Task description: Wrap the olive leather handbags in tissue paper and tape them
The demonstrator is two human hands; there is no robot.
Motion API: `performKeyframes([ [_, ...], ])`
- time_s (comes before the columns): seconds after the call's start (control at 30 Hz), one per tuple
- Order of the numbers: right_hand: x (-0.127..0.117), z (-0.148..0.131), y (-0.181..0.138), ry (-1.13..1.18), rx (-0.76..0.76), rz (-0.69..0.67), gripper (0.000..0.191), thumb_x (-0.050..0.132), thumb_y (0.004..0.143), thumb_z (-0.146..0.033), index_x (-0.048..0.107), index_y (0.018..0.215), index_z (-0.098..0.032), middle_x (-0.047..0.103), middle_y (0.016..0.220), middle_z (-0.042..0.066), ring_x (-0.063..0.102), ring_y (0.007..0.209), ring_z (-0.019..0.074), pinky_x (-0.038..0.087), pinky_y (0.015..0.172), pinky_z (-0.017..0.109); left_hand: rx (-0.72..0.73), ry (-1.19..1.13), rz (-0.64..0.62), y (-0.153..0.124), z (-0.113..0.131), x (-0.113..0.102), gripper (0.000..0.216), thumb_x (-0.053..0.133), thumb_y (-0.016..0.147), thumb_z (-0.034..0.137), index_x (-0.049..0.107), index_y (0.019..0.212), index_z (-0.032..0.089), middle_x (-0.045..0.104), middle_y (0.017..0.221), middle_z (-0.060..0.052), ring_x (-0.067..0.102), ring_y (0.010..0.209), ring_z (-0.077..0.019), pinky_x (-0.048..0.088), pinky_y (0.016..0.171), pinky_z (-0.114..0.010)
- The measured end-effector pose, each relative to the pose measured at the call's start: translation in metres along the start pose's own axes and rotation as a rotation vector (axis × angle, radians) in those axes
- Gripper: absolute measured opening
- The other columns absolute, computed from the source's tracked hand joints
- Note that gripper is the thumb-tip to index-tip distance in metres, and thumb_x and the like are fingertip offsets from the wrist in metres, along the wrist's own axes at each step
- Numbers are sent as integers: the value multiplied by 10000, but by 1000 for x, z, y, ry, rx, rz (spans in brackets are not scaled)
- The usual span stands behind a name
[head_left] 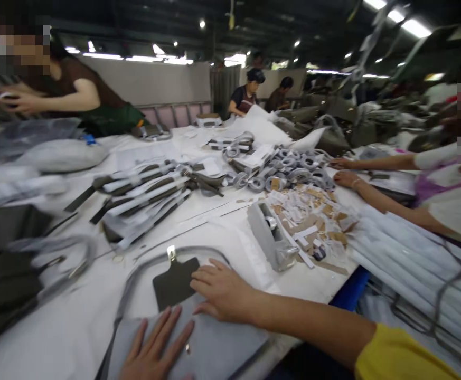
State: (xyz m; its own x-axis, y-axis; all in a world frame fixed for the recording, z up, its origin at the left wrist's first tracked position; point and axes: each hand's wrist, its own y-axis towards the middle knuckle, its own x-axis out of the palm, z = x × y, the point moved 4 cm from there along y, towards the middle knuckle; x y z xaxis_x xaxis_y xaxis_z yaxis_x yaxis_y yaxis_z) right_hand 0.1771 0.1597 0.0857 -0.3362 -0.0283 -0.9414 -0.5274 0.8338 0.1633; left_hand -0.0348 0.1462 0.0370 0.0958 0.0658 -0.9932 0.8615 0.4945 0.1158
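A grey handbag (210, 332) lies on the white table in front of me, its long grey handle (129, 279) looped out above it. From its top edge sticks a dark olive flap (177, 282) with a shiny metal clasp (171, 253) at the tip. My left hand (157, 343) rests flat on the bag's front with the fingers spread, beside a small metal stud (187, 348). Across the bag's upper edge lies my right hand (226, 293), fingers stretched out and touching the flap's right side. Neither hand is wrapped around anything.
Bundled dark straps (147, 195) lie beyond the bag. To the right stand a grey box (267, 237), scattered paper tags (305, 216) and a pile of rolled handles (289, 166). Another bag (8, 274) is at left. Co-workers stand around the table; one's hands (347, 177) rest at right.
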Motion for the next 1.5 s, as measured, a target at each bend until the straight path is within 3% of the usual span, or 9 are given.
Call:
performKeyframes([
  [0.17, 3, -11, -36, 65, -44, -150, 703, 432, 942, -648, 416, 1479, -194, 363, 1568, 119, 248, 1472, 298, 104, 1218, 524, -72, -139, -108, -4, 11, -22, 749, 446, 909, 671, 185, 1544, 371, 193, 1631, -57, 275, 1457, -332, 148, 1182, -602],
  [0.5, 13, -12, -43, 14, -61, -175, 676, 451, 950, -617, 399, 1496, -223, 335, 1582, 111, 270, 1467, 303, 115, 1212, 547, -90, -232, -130, -7, 16, -24, 779, 451, 875, 727, 263, 1529, 349, 165, 1639, -79, 199, 1483, -337, 54, 1195, -586],
  [0.6, 6, -9, -24, 99, -38, -157, 591, 508, 962, -520, 454, 1459, -206, 441, 1521, 112, 374, 1416, 271, 192, 1207, 494, -97, -215, -141, -6, 17, -25, 769, 425, 881, 733, 254, 1530, 356, 180, 1635, -87, 187, 1488, -328, 63, 1191, -589],
  [0.7, 1, 3, 18, 245, 146, -38, 478, 563, 957, -344, 530, 1386, -139, 529, 1444, 134, 461, 1352, 241, 307, 1164, 391, -103, -199, -149, -6, 18, -27, 758, 403, 886, 738, 262, 1527, 359, 187, 1633, -87, 194, 1487, -328, 70, 1188, -591],
  [0.87, 3, 19, 91, 352, 357, 19, 394, 578, 929, -263, 635, 1245, -33, 700, 1181, 193, 639, 1134, 325, 478, 998, 436, -104, -178, -142, -7, 18, -27, 770, 405, 880, 742, 254, 1529, 358, 209, 1628, -90, 220, 1478, -330, 90, 1186, -588],
  [0.97, 0, 16, 96, 419, 359, 41, 399, 530, 953, -231, 608, 1294, -39, 738, 1110, 148, 684, 1065, 284, 521, 950, 394, -102, -181, -137, -7, 17, -27, 767, 410, 880, 739, 259, 1527, 356, 224, 1624, -90, 218, 1480, -324, 88, 1187, -584],
  [1.13, -10, -11, 39, 583, 129, 110, 332, 547, 958, -262, 658, 1268, -221, 695, 1247, 14, 632, 1188, 193, 457, 1077, 340, -105, -223, -90, -6, 17, -28, 781, 454, 858, 746, 308, 1512, 345, 296, 1594, -110, 270, 1458, -335, 85, 1186, -599],
  [1.27, 0, -31, -8, 604, -190, 89, 313, 558, 947, -182, 694, 1217, -261, 676, 1278, 36, 619, 1211, 179, 462, 1091, 359, -103, -263, -32, -7, 19, -32, 731, 515, 854, 701, 440, 1445, 278, 483, 1472, -109, 401, 1378, -327, 48, 1202, -579],
  [1.5, 34, -26, -30, 493, -369, 140, 471, 525, 877, 20, 684, 1225, -256, 660, 1298, 49, 567, 1277, 165, 455, 1108, 359, -112, -283, -56, -7, 21, -33, 692, 507, 862, 698, 484, 1402, 265, 517, 1455, -75, 426, 1360, -311, -8, 1209, -548],
])
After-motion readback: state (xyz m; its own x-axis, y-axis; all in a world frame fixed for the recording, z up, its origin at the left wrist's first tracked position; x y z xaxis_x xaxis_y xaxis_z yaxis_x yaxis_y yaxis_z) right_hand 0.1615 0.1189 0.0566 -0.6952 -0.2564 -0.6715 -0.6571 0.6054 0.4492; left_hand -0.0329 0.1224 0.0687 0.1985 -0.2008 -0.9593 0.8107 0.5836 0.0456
